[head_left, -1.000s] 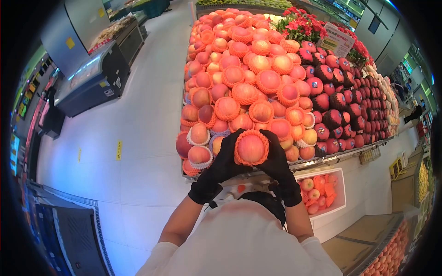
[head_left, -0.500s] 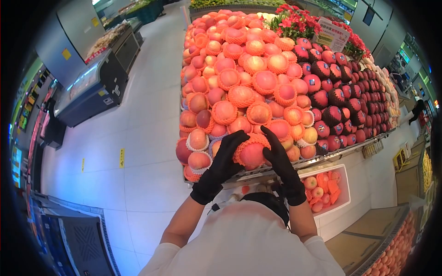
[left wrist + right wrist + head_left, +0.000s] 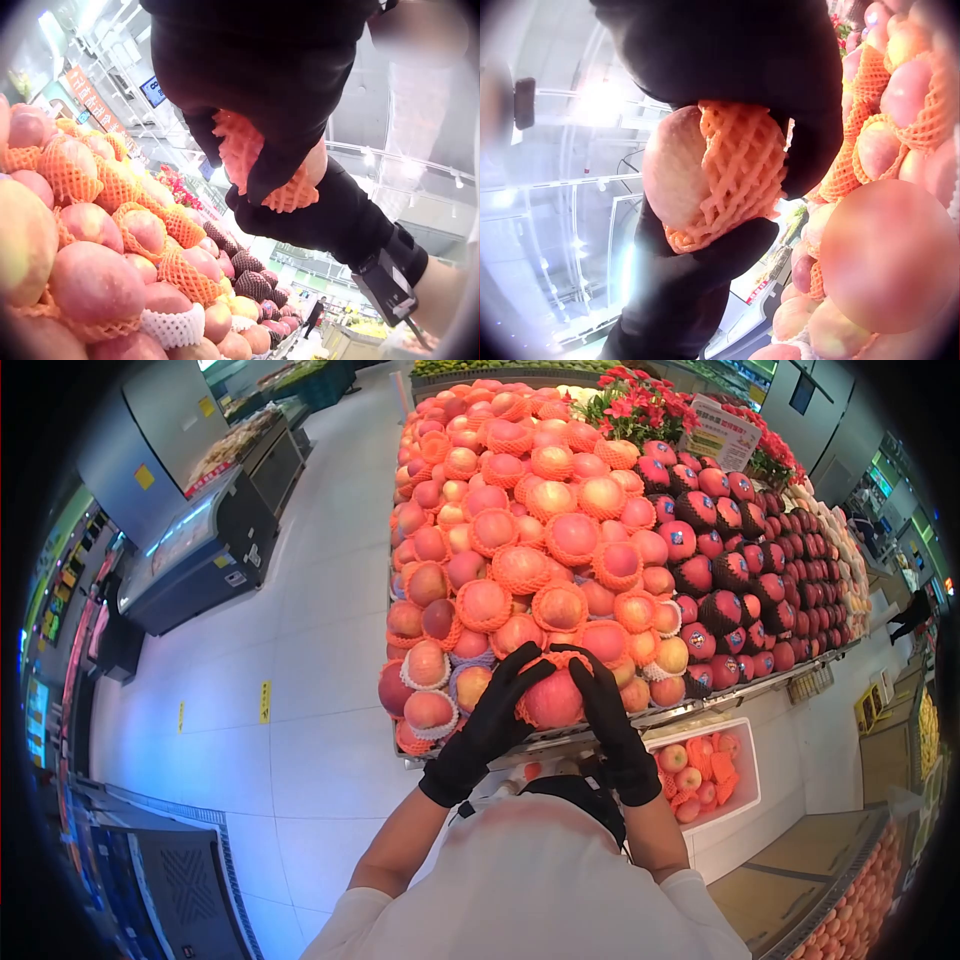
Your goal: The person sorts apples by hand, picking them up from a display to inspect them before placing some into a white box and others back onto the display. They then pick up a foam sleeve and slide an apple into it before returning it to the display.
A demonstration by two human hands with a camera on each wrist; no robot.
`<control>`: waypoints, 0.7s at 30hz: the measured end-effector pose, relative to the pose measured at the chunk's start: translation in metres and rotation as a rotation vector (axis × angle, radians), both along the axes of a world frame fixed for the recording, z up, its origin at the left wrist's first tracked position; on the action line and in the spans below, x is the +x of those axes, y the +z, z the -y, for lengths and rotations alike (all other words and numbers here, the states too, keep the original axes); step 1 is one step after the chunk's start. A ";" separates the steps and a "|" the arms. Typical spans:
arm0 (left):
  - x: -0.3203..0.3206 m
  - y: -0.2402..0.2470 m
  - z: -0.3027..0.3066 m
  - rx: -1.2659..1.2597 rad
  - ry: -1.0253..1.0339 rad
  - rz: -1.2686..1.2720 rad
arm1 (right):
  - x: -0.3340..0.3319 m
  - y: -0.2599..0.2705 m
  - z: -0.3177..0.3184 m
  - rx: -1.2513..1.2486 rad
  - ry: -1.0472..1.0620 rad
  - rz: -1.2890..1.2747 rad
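Both hands wear black gloves and hold one pink-red apple (image 3: pixel 553 701) in an orange foam net, just above the front edge of the fruit display. The left hand (image 3: pixel 492 718) grips its left side and the right hand (image 3: pixel 606 712) its right side. In the left wrist view, fingers curl over the orange net (image 3: pixel 241 150). The right wrist view shows the net (image 3: pixel 742 169) covering part of the fruit, with pale pink skin bare at one end, between the two gloves. Netted apples (image 3: pixel 483 605) lie heaped behind the hands.
Dark-netted red fruit (image 3: pixel 722 615) fills the display's right side, with red flowers (image 3: pixel 640 408) and a sign (image 3: pixel 720 435) behind. A white foam box (image 3: pixel 752 760) of fruit stands below right. A freezer case (image 3: pixel 200 550) stands across the aisle; cardboard-coloured boxes (image 3: pixel 800 850) are at lower right.
The apple has tipped between the hands and sits slightly lower than a second ago, its net now gathered toward the far side. The fingers opened around it, then closed in on it again.
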State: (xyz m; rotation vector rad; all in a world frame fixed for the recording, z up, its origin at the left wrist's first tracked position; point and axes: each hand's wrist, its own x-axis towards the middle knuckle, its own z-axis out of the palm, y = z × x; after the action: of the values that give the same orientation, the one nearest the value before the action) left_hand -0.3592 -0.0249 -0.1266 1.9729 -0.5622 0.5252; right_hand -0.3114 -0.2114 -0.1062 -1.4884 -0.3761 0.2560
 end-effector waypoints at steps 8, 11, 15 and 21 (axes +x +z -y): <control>0.005 -0.012 0.015 -0.333 -0.061 -0.240 | 0.011 -0.022 0.015 0.128 0.089 -0.066; 0.004 0.008 0.027 -0.386 -0.052 -0.279 | 0.010 -0.017 0.021 0.124 0.061 -0.045; 0.009 0.038 0.034 0.043 0.139 0.037 | 0.027 -0.032 0.029 0.029 0.092 0.076; 0.028 0.013 0.040 -0.005 0.086 -0.032 | 0.036 -0.042 0.038 0.280 0.081 -0.125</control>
State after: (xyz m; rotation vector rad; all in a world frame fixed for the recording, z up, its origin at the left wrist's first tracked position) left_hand -0.3308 -0.0649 -0.1132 2.0042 -0.4571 0.5473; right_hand -0.2752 -0.2493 -0.1480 -1.1779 -0.3562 0.3451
